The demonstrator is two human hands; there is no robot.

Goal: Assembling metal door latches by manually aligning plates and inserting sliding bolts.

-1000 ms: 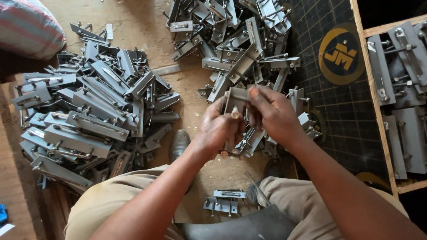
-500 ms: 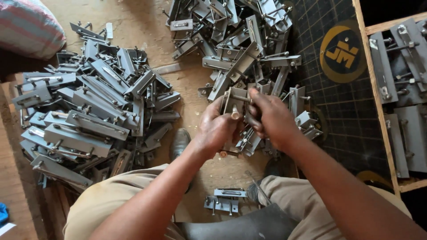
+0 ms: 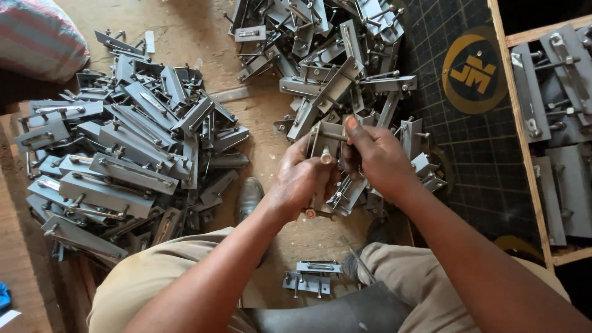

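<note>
A small grey bracket (image 3: 311, 277) lies between the knees. Above it, left hand (image 3: 302, 179) and right hand (image 3: 377, 161) both pinch a grey metal latch (image 3: 325, 140); keeping its bolt aligned should help. Beyond lie the parts heaps (image 3: 320, 55).

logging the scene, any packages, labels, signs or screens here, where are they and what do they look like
Round logo: on the dark grid mat, upper right; yellow ring and angular yellow mark on black.
Striped sack: top left corner; bulging, pink, grey and white stripes.
No screens or signs show.
</note>
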